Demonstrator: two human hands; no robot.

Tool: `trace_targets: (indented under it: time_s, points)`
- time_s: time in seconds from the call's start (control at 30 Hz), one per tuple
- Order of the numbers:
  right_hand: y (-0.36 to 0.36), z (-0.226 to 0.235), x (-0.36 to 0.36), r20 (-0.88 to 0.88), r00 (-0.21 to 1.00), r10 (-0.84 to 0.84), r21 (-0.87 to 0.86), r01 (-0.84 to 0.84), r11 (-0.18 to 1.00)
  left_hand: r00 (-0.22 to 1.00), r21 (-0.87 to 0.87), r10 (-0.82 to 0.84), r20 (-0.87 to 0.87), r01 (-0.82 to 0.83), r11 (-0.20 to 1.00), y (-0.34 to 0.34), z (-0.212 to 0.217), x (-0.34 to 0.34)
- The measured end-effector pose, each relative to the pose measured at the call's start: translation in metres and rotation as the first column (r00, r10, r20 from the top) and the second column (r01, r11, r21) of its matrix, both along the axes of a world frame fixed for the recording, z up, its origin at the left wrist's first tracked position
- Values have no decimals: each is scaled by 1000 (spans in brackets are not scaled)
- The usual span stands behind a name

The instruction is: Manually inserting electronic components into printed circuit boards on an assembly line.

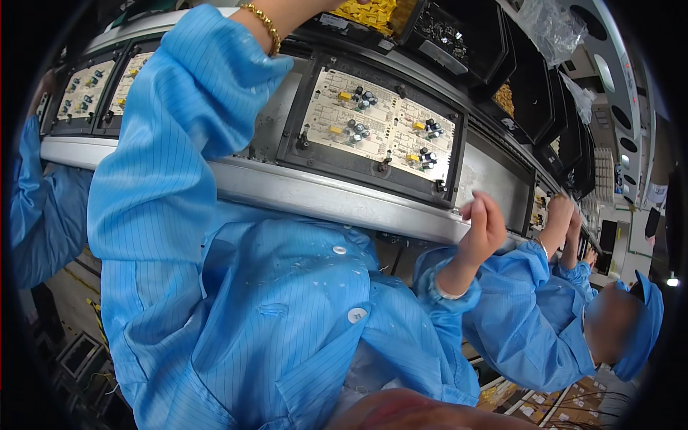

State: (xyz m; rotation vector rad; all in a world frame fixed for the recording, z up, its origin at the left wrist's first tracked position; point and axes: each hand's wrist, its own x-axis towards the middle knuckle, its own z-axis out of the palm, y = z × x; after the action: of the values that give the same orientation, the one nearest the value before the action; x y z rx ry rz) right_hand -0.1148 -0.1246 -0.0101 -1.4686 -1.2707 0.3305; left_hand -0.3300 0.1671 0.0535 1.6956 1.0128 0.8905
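My left arm reaches across to the top edge, a gold beaded bracelet at its wrist. Only the back part of my left hand [295, 10] shows; its fingers are cut off near a bin of yellow parts [367, 13]. My right hand [484, 228] is raised by the near rail, fingers curled in toward the thumb; whatever they may hold is too small to make out. Between my arms lies a pale circuit board panel [391, 123] in a black carrier frame [342, 159]. Clusters of dark cylindrical capacitors [367, 97] and yellow block-shaped components [335, 130] stand on it.
A silver rail [315, 188] runs along the near edge. Black bins [479, 50] line the far side, one with small dark parts; clear plastic bags [548, 32] hang beyond. More carriers [87, 89] sit at left. A co-worker [530, 315] works at right, another person's sleeve [46, 215] shows left.
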Motion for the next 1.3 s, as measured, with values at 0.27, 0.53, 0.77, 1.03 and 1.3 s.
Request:
trace_targets:
  time_s: [0.27,0.53,0.77,1.03,1.3]
  points:
    - [122,60,-56,-11,967,255,-74,-255,964,870,-191,-277,408,378,906,-71,-12,9]
    - [151,38,-86,23,929,368,-136,-362,922,914,57,-273,300,269,962,-77,-55,-13]
    - [163,16,-95,-8,887,461,-219,-451,865,969,79,-156,192,143,986,-79,-58,-37]
    - [190,-10,-107,606,562,563,-309,-486,818,999,340,21,47,-35,940,-66,-59,-70]
    - [191,-21,-109,691,479,542,-325,-464,824,989,67,-54,134,45,997,-68,-67,-72]
